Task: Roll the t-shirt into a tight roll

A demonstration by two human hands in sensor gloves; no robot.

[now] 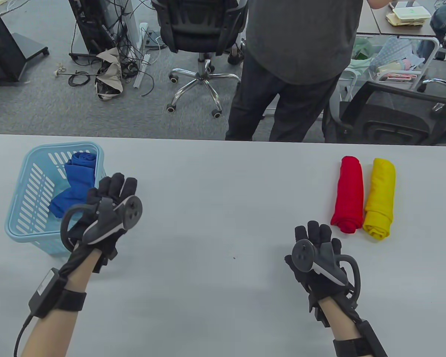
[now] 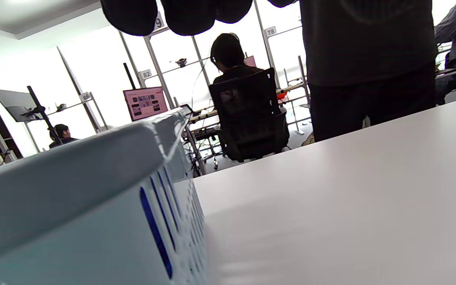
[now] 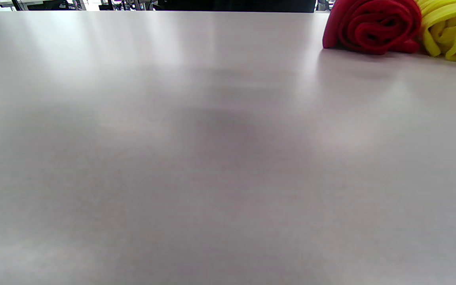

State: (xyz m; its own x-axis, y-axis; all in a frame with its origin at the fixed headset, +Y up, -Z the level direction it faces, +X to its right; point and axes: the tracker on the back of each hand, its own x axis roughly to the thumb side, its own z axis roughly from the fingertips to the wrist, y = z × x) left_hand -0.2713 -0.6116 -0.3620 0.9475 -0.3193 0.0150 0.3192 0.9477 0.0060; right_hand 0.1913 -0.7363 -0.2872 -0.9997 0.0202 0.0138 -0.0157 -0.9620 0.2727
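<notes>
A crumpled blue t-shirt (image 1: 76, 178) lies in a light blue plastic basket (image 1: 29, 208) at the table's left. My left hand (image 1: 113, 193) hovers at the basket's right rim with fingers relaxed, holding nothing; its fingertips (image 2: 180, 16) hang in at the top of the left wrist view, beside the basket wall (image 2: 93, 221). A red rolled t-shirt (image 1: 348, 195) and a yellow rolled t-shirt (image 1: 380, 197) lie side by side at the right. My right hand (image 1: 316, 238) floats just left of and below the red roll (image 3: 372, 25), fingers relaxed and empty. The yellow roll (image 3: 453, 29) shows at the right wrist view's corner.
The white table (image 1: 215, 208) stretches between my hands. A person in dark clothes (image 1: 297, 67) stands at the table's far edge. Office chairs (image 1: 199, 41) and cables are on the floor behind.
</notes>
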